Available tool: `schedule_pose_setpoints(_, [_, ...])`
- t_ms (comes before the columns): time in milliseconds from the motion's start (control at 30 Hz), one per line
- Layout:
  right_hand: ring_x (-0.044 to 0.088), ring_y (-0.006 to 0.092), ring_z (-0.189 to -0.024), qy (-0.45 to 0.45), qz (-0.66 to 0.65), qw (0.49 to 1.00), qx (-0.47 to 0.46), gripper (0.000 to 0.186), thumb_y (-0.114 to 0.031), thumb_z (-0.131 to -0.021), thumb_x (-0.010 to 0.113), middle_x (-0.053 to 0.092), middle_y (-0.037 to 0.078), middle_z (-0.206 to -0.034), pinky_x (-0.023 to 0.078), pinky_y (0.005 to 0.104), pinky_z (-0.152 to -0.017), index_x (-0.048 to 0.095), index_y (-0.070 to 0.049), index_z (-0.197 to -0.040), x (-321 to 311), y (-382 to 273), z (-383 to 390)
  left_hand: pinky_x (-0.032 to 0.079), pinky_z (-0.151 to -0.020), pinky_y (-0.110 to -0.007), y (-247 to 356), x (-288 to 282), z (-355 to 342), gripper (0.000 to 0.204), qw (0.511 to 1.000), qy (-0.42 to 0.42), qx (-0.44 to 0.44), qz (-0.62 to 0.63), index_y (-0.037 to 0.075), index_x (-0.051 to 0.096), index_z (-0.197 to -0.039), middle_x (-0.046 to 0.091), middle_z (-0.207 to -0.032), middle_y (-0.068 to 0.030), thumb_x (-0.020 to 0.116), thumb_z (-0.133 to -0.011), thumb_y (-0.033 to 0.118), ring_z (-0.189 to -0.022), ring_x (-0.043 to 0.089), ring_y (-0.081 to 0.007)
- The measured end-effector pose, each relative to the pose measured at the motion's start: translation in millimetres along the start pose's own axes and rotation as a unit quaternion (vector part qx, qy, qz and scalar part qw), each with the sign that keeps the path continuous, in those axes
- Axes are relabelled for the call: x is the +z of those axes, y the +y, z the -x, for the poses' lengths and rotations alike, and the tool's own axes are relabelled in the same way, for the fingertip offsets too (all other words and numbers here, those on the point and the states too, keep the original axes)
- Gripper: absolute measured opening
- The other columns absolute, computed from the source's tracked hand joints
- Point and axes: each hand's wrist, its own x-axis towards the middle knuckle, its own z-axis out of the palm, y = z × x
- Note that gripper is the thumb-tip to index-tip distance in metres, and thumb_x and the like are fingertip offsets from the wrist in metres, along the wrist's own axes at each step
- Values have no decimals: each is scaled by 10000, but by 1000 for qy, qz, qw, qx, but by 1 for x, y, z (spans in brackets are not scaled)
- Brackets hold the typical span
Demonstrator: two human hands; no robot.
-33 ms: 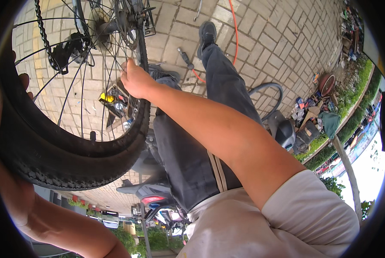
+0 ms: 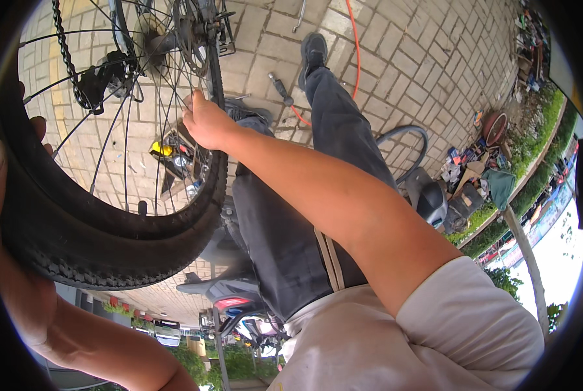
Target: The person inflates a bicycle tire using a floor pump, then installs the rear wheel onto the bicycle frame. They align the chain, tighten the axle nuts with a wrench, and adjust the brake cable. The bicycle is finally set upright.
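Observation:
A bicycle wheel (image 2: 112, 257) with a black knobbly tyre, dark rim and thin black spokes fills the upper left. At the far left edge my left hand (image 2: 18, 280) grips the tyre, thumb on the outer side and fingertips showing inside the rim. My right hand (image 2: 208, 120) is closed at the wheel's right side, its fingers curled in beside the spokes; exactly what they pinch is partly hidden. A short valve stem (image 2: 142, 208) sticks up from the rim. Above are the hub with a brake disc (image 2: 190, 45), the rear derailleur (image 2: 102, 81) and the chain (image 2: 58, 26).
Behind the spokes sits an open box of tools (image 2: 174, 163). An orange hose (image 2: 358, 52) with a dark nozzle (image 2: 280, 89) lies on the brick paving, near a metal wrench (image 2: 299, 16). A parked scooter (image 2: 233, 287) is behind me; assorted clutter (image 2: 470, 182) lines the right side.
The wheel has turned very slightly, its spokes and valve stem shifting a little to the right. My left hand has moved slightly with it; my right hand stays in place.

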Motion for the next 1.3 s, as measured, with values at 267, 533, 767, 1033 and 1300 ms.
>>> schedule_pose_setpoints(267, [620,239,-833,328,-13,933,-147,236,-138,-804,692,629,161,-879,500,370,-741,609,47,-923,-102,-38,7,540,-871,-350,-5,-22,-4,797,996,-65,-34,43,-12,511,-1290,610,-1113,-142,808,-576,185,-932,616,-232])
schedule_pose_setpoints(533, [614,317,-867,146,182,936,-262,193,-147,-764,719,630,133,-889,498,396,-772,701,-30,-917,-144,-52,-44,526,-869,-356,-4,-29,-12,836,996,-86,-28,-27,-5,509,-1282,604,-1087,-121,827,-553,252,-953,597,-217])
schedule_pose_setpoints(767, [610,318,-870,175,238,910,-292,172,-154,-756,734,628,127,-891,498,398,-770,715,-50,-893,-135,-45,-60,507,-889,-358,-8,-24,-15,813,995,-93,-5,38,-9,505,-1284,602,-1081,-111,816,-572,228,-949,589,-212])
schedule_pose_setpoints(1033, [611,313,-839,201,171,932,-249,126,-123,-761,725,624,118,-871,500,386,-745,717,-49,-863,-126,-48,-51,517,-841,-314,3,-21,-11,758,992,-92,-74,33,-10,490,-1298,612,-1088,-81,820,-632,138,-914,585,-158])
schedule_pose_setpoints(1300, [610,307,-829,208,233,895,-318,82,-132,-770,702,624,105,-859,506,398,-742,715,-64,-815,-126,-32,-59,526,-856,-326,-5,-28,-13,698,992,-106,-62,12,-13,500,-1286,621,-1097,-118,785,-676,173,-929,613,-205])
